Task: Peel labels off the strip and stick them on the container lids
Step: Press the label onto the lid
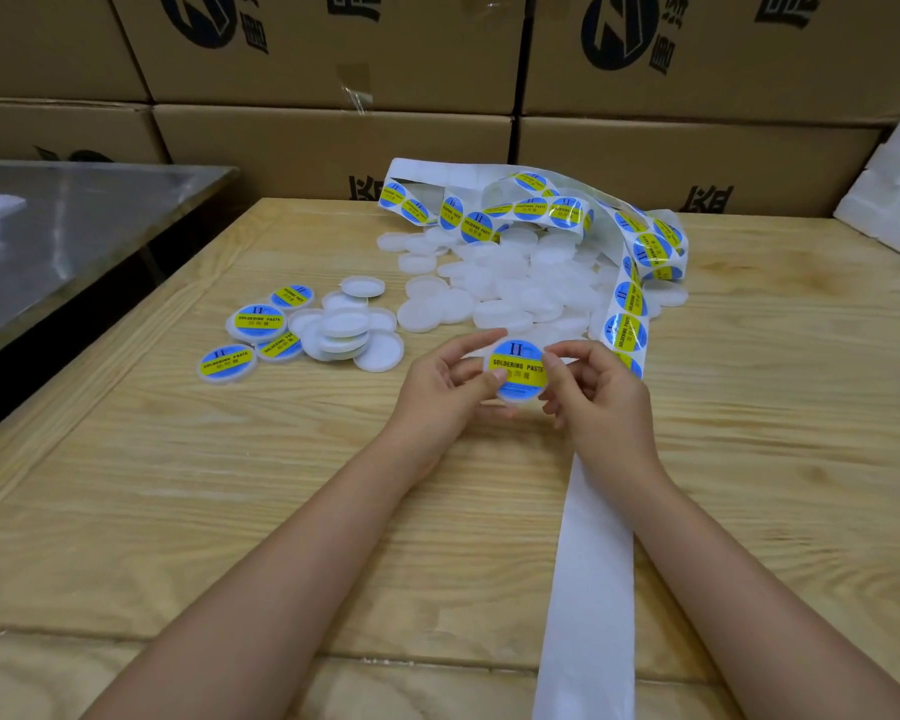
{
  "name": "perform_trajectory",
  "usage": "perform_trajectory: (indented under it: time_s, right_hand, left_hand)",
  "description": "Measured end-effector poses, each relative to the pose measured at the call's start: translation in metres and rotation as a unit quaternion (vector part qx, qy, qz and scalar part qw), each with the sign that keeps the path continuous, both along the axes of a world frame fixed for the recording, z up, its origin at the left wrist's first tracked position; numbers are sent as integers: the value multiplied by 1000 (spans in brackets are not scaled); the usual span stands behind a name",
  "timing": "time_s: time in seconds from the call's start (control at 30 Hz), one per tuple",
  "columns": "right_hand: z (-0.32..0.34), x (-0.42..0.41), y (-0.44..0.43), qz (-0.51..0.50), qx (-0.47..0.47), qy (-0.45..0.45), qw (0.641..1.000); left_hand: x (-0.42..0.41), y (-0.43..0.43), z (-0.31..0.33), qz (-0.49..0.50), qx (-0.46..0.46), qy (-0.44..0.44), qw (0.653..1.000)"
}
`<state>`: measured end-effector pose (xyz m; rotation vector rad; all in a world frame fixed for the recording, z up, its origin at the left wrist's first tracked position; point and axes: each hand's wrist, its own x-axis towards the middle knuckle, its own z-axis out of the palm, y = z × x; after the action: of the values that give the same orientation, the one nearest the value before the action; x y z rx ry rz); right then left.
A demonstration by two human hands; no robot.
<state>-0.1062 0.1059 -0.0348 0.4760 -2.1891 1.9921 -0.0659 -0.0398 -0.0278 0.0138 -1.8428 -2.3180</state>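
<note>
My left fingers (468, 345) and right fingers (578, 351) pinch a freshly labelled lid (518, 371) mid-tabletop. A few finished lids (258, 322) lie at 9 o'clock; the bare heap (515, 283) and label strip (627, 304) at 12 suggest most remains

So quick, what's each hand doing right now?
Left hand: grips the labelled lid, thumb across its face.
Right hand: pinches the same lid's right edge.

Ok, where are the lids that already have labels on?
In the head view, the round white plastic lids with blue-and-yellow labels lie on the wooden table, left of the left hand, beside a stack of bare white lids.
</note>
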Motion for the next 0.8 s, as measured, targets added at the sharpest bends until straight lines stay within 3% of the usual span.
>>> perform_trajectory:
  time_s: [0.07, 0.13, 0.23, 0.33, 0.5, 0.7, 0.8]
  right_hand:
    - [0, 0, 1, -2, 31, 25, 999]
    - [0, -6, 5, -41, 58, 56, 996]
    - [2, -19, 20, -131, 132, 102, 977]
    - [-1, -34, 39, -177, 239, 108, 949]
    - [-11, -50, 52, -154, 358, 98, 916]
    - [-19, -52, 55, -105, 413, 46, 903]
    - [-18, -52, 55, -108, 428, 49, 896]
  left_hand:
    - [-3, -5, 2, 77, -40, 21, 996]
    - [-5, -20, 2, 192, -138, 62, 970]
    - [-5, -62, 5, 369, -315, 134, 864]
    - [-1, -115, 5, 486, -349, 97, 795]
    - [7, -148, -10, 523, -310, -78, 790]
    - [6, -147, -12, 522, -383, -163, 744]
    - [6, -147, -10, 527, -368, -176, 746]
